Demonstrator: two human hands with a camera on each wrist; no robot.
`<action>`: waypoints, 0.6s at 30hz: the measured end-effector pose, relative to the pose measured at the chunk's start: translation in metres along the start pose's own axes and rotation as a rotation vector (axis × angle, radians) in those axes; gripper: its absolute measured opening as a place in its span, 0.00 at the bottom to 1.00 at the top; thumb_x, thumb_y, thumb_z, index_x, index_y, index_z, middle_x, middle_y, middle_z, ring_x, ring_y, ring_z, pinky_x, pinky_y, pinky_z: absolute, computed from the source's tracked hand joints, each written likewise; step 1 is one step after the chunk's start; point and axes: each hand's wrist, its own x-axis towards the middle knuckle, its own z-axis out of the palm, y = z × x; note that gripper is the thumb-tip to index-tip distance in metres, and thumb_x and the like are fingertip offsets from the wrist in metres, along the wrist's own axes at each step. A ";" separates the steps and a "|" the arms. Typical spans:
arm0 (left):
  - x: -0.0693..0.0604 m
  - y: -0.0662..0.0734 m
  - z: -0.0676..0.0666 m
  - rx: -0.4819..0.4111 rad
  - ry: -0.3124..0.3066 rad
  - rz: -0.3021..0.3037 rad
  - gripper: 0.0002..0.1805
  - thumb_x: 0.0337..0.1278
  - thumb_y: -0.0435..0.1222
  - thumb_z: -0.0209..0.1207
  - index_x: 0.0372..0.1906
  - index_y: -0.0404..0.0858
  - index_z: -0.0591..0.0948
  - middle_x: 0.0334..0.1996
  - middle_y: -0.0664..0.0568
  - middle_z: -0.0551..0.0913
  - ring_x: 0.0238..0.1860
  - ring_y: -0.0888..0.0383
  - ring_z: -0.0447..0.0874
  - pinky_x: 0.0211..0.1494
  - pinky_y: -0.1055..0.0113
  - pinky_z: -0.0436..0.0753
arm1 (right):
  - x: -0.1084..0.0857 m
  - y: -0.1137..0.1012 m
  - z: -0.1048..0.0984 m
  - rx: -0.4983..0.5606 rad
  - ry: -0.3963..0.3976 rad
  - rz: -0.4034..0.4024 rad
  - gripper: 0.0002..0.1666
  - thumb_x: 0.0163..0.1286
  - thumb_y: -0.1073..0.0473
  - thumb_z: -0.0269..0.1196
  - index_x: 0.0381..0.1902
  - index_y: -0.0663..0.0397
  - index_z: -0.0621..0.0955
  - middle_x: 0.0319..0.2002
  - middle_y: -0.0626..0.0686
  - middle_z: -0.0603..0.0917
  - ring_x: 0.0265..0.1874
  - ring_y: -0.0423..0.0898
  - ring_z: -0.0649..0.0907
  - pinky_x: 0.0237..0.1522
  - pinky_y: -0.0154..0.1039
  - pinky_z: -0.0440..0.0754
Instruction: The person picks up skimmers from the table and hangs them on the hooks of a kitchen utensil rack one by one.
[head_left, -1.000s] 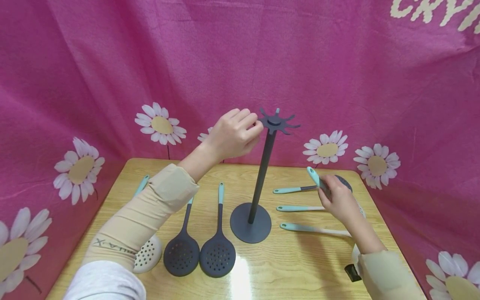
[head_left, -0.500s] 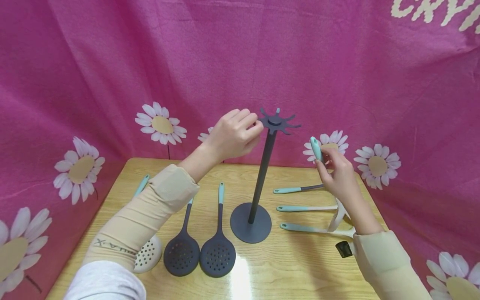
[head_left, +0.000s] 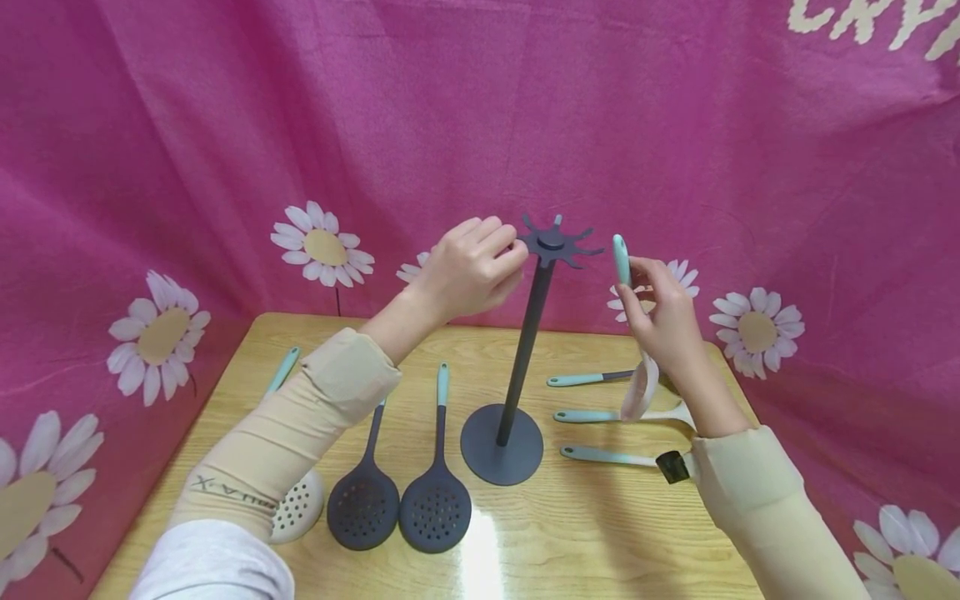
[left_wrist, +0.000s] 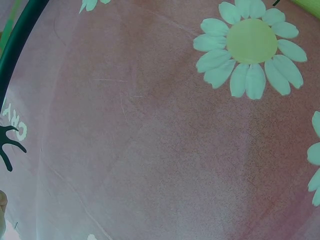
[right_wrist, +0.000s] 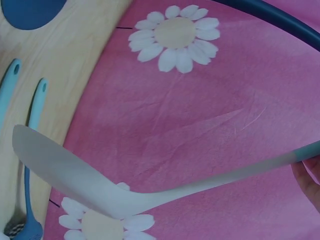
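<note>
In the head view my left hand (head_left: 476, 265) has its fingers curled at the edge of the dark utensil stand's hooked top (head_left: 551, 240), apparently pinching one hook; the fingertips are hidden. To the right of the stand, my right hand (head_left: 660, 308) pinches the mint handle of a white cooking utensil (right_wrist: 75, 172). It hangs above the table. The right wrist view shows its broad, angled head nearly edge-on, so any holes cannot be seen. In the left wrist view, the hooks (left_wrist: 7, 145) and a bit of finger (left_wrist: 2, 207) show at the left edge.
Two dark skimmers (head_left: 363, 508) (head_left: 435, 510) and a white skimmer (head_left: 298, 507) lie left of the stand's round base (head_left: 487, 467). Right of it lie utensils with mint handles (head_left: 592, 454) (head_left: 585, 416) (head_left: 573, 380). A pink floral cloth (head_left: 420, 108) surrounds the wooden table (head_left: 547, 542).
My right hand has risen and moved a little left toward the stand top, lifting the white utensil off the table. The left hand has stayed in place.
</note>
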 end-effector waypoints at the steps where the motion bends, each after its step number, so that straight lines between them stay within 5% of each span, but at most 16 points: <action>1: 0.000 0.000 0.000 0.000 0.000 -0.001 0.02 0.44 0.30 0.55 0.23 0.34 0.75 0.21 0.47 0.72 0.21 0.53 0.68 0.23 0.67 0.66 | 0.002 -0.001 0.001 0.006 -0.001 0.005 0.19 0.60 0.72 0.57 0.50 0.70 0.73 0.39 0.61 0.77 0.38 0.51 0.78 0.38 0.17 0.71; 12: 0.000 0.000 -0.001 -0.004 0.006 -0.006 0.02 0.43 0.30 0.56 0.23 0.34 0.75 0.21 0.47 0.72 0.21 0.53 0.67 0.23 0.67 0.66 | 0.020 -0.029 0.006 0.065 0.023 -0.019 0.18 0.59 0.77 0.56 0.49 0.75 0.73 0.39 0.66 0.78 0.37 0.54 0.80 0.40 0.18 0.73; 18: 0.001 0.001 -0.001 -0.003 -0.002 -0.004 0.02 0.44 0.29 0.55 0.23 0.34 0.74 0.20 0.47 0.71 0.21 0.54 0.67 0.22 0.67 0.65 | 0.023 -0.017 0.013 0.067 0.014 -0.020 0.18 0.59 0.76 0.57 0.49 0.71 0.74 0.40 0.63 0.78 0.37 0.53 0.81 0.41 0.19 0.73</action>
